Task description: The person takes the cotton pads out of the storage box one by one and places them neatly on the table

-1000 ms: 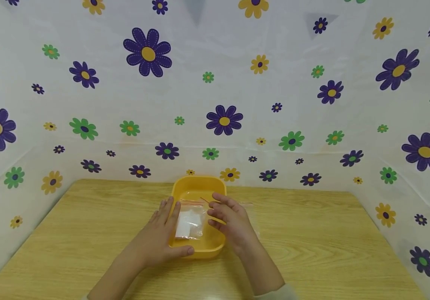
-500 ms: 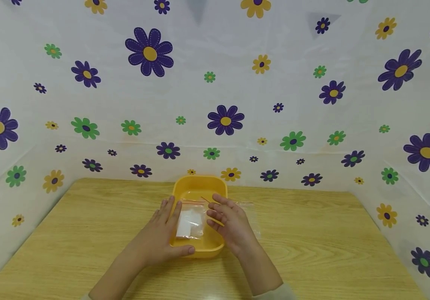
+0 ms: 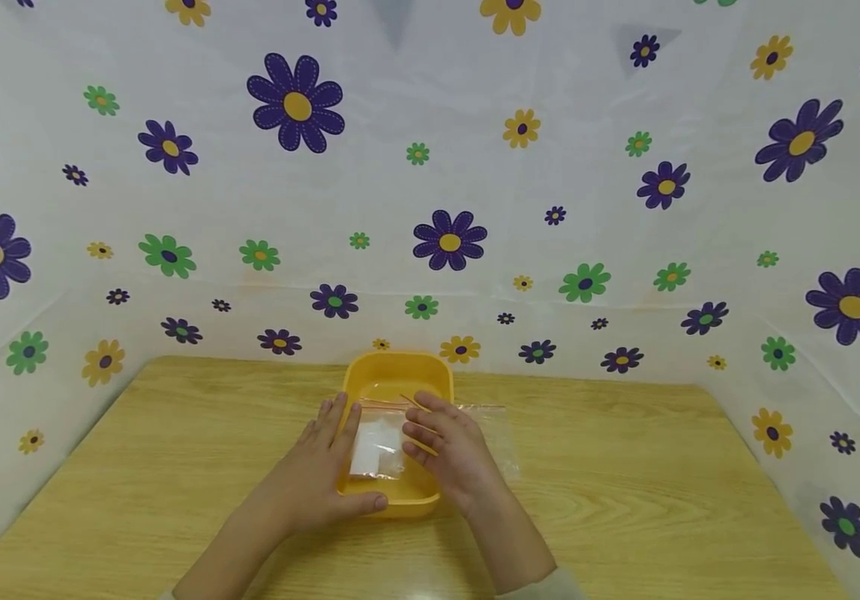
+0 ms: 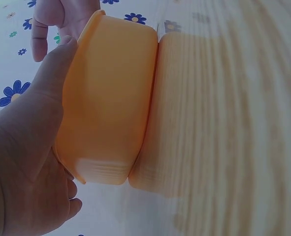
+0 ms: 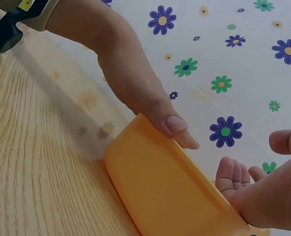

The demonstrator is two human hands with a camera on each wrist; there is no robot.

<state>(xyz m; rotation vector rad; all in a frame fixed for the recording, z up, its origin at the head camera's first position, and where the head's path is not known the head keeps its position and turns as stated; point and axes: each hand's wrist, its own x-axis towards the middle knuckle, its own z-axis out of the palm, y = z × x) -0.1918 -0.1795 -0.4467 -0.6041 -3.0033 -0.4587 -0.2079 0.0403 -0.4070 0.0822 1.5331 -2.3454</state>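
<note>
A yellow plastic tub point(image 3: 400, 360) stands on the table, holding a clear zip bag point(image 3: 388, 477) with a white piece point(image 3: 367, 446) inside and red lines along its top. My left hand point(image 3: 313, 475) rests on the tub's left side with its fingers straight; its thumb lies along the near rim. Over the tub's right side is my right hand point(image 3: 456, 454), fingers loosely bent and nothing between them. Seen from the left wrist, the tub's outer wall point(image 4: 111, 98) rises beside the left hand point(image 4: 29, 132). The right wrist view shows the right hand point(image 5: 268, 196) at the rim.
Another clear bag point(image 3: 503, 442) lies flat on the wood-grain table point(image 3: 625, 467), just right of the tub, partly hidden by the right hand. A white flower-print cloth point(image 3: 370, 192) hangs behind the table and along both sides.
My right hand has shifted a little left, further over the tub, showing more of the bag on the table. The left hand and the tub have stayed put.
</note>
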